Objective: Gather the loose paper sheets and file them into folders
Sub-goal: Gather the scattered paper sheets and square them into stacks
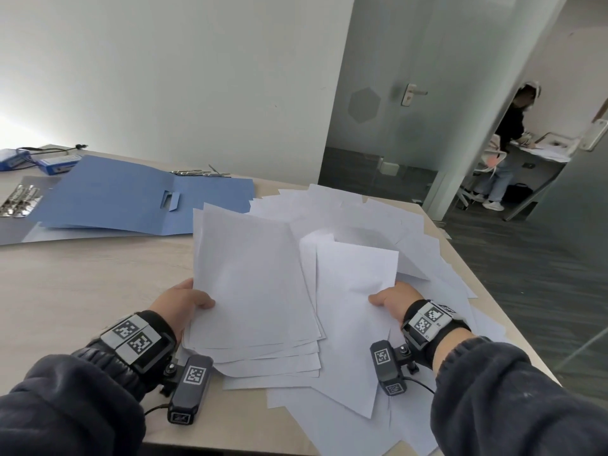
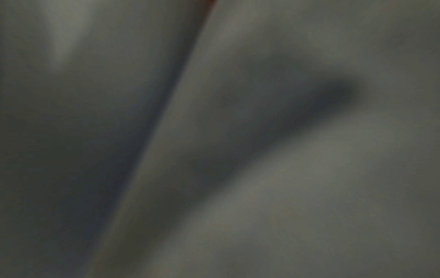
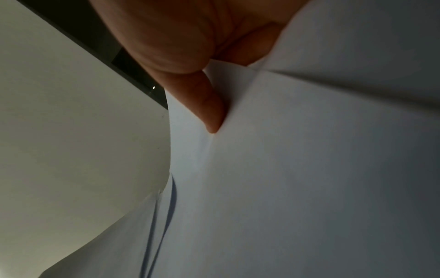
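A loose heap of white paper sheets (image 1: 362,218) covers the right half of the table. My left hand (image 1: 184,301) grips the left edge of a lifted stack of sheets (image 1: 250,281), thumb on top. My right hand (image 1: 391,301) pinches the right edge of other raised sheets (image 1: 355,278); in the right wrist view the thumb (image 3: 204,105) presses into the paper (image 3: 297,169). An open blue folder (image 1: 131,195) lies flat at the back left. The left wrist view is dark and blurred.
Metal file clips (image 1: 19,200) lie at the far left on a grey folder (image 1: 13,232), more clips (image 1: 197,173) behind the blue folder. Blue boxes (image 1: 49,164) sit at the back left. The table edge (image 1: 487,284) drops off on the right. A person (image 1: 506,146) stands beyond the glass door.
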Available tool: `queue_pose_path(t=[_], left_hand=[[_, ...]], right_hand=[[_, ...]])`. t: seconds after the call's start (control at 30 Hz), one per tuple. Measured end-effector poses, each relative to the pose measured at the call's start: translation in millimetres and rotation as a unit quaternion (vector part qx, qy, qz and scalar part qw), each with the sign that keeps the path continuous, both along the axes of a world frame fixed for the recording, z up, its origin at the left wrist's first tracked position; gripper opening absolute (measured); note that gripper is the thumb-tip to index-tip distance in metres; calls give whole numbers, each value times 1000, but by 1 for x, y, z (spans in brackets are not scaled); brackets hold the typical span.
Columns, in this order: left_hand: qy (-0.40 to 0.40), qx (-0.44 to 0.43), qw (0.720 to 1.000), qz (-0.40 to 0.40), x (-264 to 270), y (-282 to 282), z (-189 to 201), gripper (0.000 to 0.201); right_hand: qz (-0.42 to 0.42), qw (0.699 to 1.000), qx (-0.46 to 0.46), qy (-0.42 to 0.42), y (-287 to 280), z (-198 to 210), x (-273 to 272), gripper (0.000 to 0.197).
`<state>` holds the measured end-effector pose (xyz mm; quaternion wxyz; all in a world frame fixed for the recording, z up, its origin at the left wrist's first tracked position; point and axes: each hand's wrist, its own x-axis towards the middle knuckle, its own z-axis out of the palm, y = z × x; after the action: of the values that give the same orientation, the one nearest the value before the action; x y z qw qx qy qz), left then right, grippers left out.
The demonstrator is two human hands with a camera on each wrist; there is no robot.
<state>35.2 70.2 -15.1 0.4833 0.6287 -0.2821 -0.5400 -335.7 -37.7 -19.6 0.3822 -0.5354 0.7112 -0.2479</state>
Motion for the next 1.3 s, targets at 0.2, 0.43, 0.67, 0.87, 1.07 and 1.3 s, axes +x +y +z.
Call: queue_pose_path(t=[0.2,0.43,0.67,0.87,1.07,1.3], left_hand=[[-92,25,995,-19,52,-3,-1,43],[-208,64,976,-13,112,15,5,40],[-291,94,952,22,146,33,9,46],[-285,98,953,39,163,42,10,58],[-309,48,949,40,153,46,40,41],[-309,-29,945,-100,57,25,60,19]], right_hand=[[-32,998,-15,44,-1,11,-5,34],[-45,997,-27,55,-2,9,9,35],[-34,996,-21,82,-3,8,21,32],[-27,995,-15,97,0,14,24,39],[-3,998,-17,65,5,15,20,21],[-23,999,-13,26,21,21,1,31]])
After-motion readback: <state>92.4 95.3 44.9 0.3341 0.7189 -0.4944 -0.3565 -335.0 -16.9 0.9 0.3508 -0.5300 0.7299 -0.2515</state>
